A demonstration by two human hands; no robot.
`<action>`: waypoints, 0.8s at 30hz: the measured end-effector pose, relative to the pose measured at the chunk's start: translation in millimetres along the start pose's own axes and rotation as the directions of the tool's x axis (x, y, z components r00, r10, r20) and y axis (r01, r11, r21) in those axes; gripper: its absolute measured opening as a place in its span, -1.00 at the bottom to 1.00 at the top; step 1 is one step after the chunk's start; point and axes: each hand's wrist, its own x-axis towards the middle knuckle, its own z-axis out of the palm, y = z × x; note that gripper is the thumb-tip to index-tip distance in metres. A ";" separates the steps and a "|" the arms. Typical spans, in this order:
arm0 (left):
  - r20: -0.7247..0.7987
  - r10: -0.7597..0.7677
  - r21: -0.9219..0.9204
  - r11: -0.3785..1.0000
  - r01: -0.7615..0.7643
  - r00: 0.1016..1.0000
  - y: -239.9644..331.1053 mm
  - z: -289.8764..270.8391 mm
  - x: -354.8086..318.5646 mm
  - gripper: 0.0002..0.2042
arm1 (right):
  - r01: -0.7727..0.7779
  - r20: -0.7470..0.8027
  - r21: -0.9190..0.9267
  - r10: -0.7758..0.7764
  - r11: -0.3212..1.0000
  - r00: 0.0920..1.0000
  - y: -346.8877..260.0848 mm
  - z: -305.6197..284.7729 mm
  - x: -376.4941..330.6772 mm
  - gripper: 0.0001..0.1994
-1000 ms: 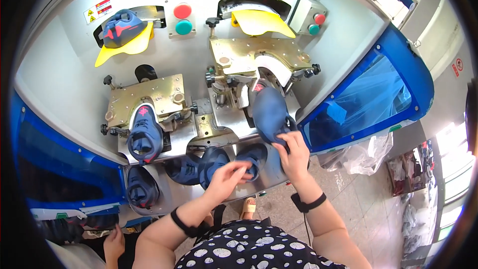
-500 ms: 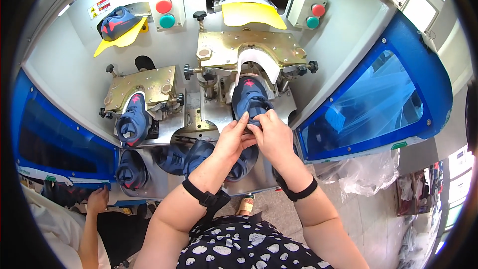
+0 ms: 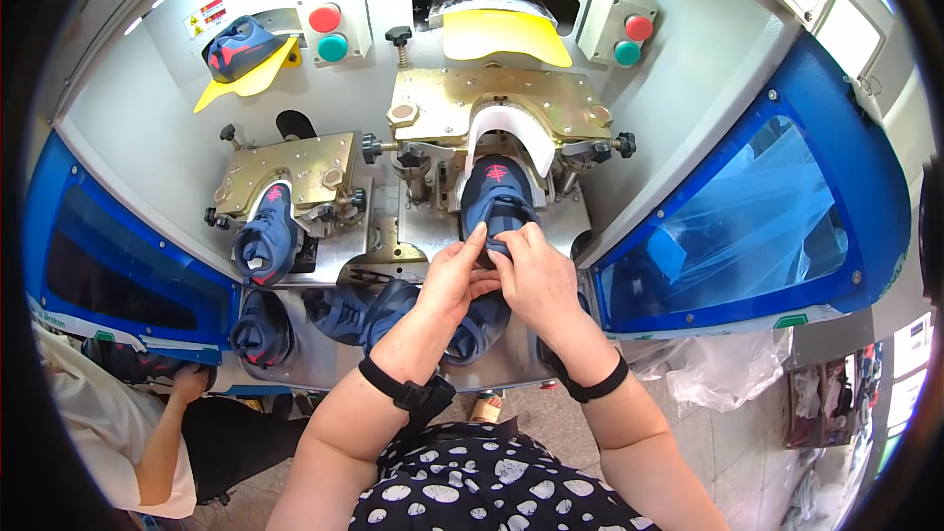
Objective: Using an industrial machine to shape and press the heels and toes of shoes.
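A navy shoe (image 3: 496, 199) with a red mark on its toe sits toe-forward in the right-hand clamp of the machine, under a white curved pad (image 3: 526, 134). At the shoe's near end, my left hand (image 3: 454, 277) is closed, pinching the collar between thumb and fingers. Close beside it, my right hand (image 3: 537, 273) is also closed on the collar, its fingers bent over the edge. Both hands partly hide the shoe's opening. A second navy shoe (image 3: 264, 244) rests in the left-hand clamp (image 3: 285, 165), apart from my hands.
Several navy shoes (image 3: 339, 313) lie on the metal shelf (image 3: 320, 372) below the clamps. Another shoe (image 3: 241, 47) is on a yellow sheet at upper left. Button boxes (image 3: 616, 22) are on the back wall. Blue windowed panels (image 3: 757, 206) flank the machine. A co-worker's hand (image 3: 192, 383) is at lower left.
My hands keep hold of the shoe's collar and have barely moved. The whole view has shifted slightly. At lower left, the co-worker's arm and body have moved a little.
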 end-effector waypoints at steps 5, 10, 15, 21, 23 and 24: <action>-0.017 0.044 -0.011 0.999 -0.044 0.999 -4.8 8.0 -3.7 -0.59 | 0.016 0.012 0.022 -0.016 1.000 1.000 4.6 -3.2 2.3 -0.80; -0.030 0.063 -0.006 0.998 -0.063 0.998 -6.3 9.1 -3.9 -0.60 | 0.059 -0.001 0.037 -0.059 0.998 0.998 2.2 -17.2 5.6 -0.76; -0.064 0.068 0.072 0.995 -0.063 0.996 -8.7 5.2 -3.5 -0.61 | 0.206 -0.219 0.046 -0.191 0.978 0.957 10.3 -22.0 32.2 -0.56; -0.080 0.058 0.154 0.987 -0.045 0.995 -14.6 1.3 -1.8 -0.59 | 0.279 -0.116 0.094 -0.268 0.956 0.956 16.1 13.7 45.2 -0.55; -0.080 0.052 0.203 0.978 -0.035 0.995 -15.5 -0.2 -3.9 -0.55 | 0.236 -0.081 0.117 -0.228 0.965 0.970 18.8 18.9 40.9 -0.56; -0.074 0.040 0.258 0.966 -0.020 0.996 -15.2 -0.7 -5.1 -0.52 | 0.239 -0.087 0.129 -0.229 0.963 0.970 20.1 20.0 39.1 -0.58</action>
